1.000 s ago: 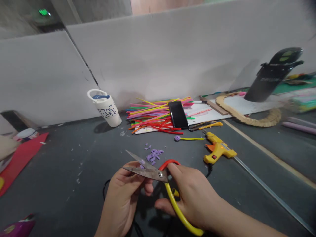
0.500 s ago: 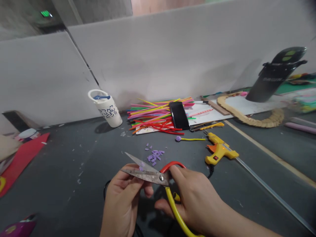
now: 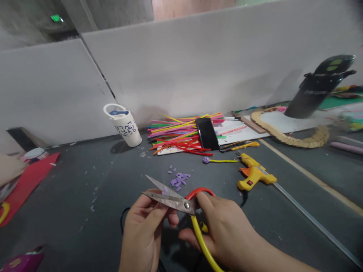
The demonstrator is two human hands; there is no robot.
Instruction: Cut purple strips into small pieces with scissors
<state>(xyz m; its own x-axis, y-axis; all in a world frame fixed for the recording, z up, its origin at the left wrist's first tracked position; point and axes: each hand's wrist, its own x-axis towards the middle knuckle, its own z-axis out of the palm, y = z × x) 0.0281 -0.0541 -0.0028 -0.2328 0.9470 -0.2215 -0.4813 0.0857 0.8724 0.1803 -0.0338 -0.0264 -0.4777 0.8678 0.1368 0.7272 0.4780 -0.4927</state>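
My right hand [image 3: 227, 223] grips scissors [image 3: 174, 202] with one red and one yellow handle, their blades spread apart and pointing left. My left hand [image 3: 146, 228] is closed right behind the blades, thumb and fingers pinched at a small purple piece [image 3: 165, 191] that shows between them; the rest of it is hidden. Just beyond the blades lies a loose heap of cut purple bits [image 3: 180, 180]. A yellow stem with a purple ball tip [image 3: 206, 160] lies farther back. A small yellow thing [image 3: 203, 227] shows by my right fingers, mostly covered.
A yellow glue gun [image 3: 255, 173] with a clear glue stick lies at right. Behind are coloured pipe-like strips [image 3: 172, 132], a black phone [image 3: 208, 133], a white cup [image 3: 127, 130] and a dark tumbler [image 3: 312, 92]. Red sheet [image 3: 34, 177] lies left; a purple object [image 3: 22, 262] sits nearer.
The view has shifted slightly, so everything sits a little farther right. Both hands and the spread scissors keep nearly the same pose.
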